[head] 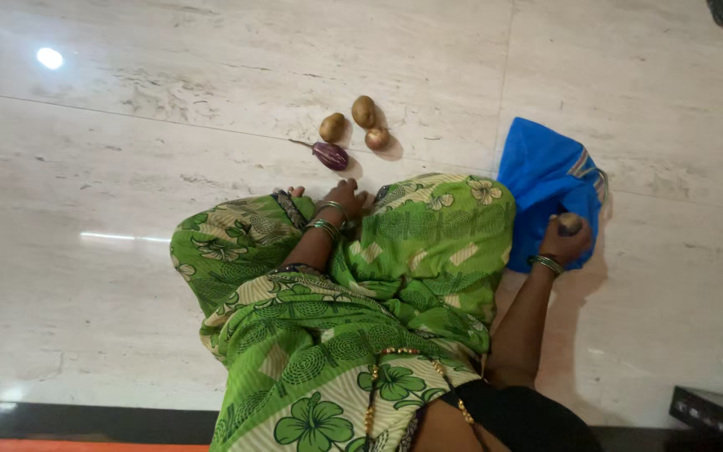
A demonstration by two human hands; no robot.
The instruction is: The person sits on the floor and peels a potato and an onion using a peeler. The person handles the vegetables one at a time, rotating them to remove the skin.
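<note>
Seemingly 1 small round brownish vegetable, likely a potato (pixel 570 222), is being lifted from or set on the blue cloth (pixel 546 180). It is held in the right hand (pixel 564 240), fingers curled closed around it so that only its top shows. The cloth is taken as landmark: it lies crumpled on the pale stone floor (pixel 169 109), touching the right edge of the green patterned sari (pixel 428 243).

The left hand (pixel 346 197) is rested left of the cloth, beyond the sari-covered knee, fingers loosely spread downward; nothing is seen held, though the palm is hidden.

Further left of the cloth and well apart from it, 2 potatoes (pixel 333 126), 1 reddish onion (pixel 376 138) and 1 small purple brinjal (pixel 330 155) are grouped close together.

For a clean handling, the grip is best kept around the potato's middle, the cloth pinned flat so nothing rolls off.

Orientation of the held potato: long axis cannot be judged, too much being covered. The brinjal's long axis runs roughly left-right, stem pointing away from the cloth.
</note>
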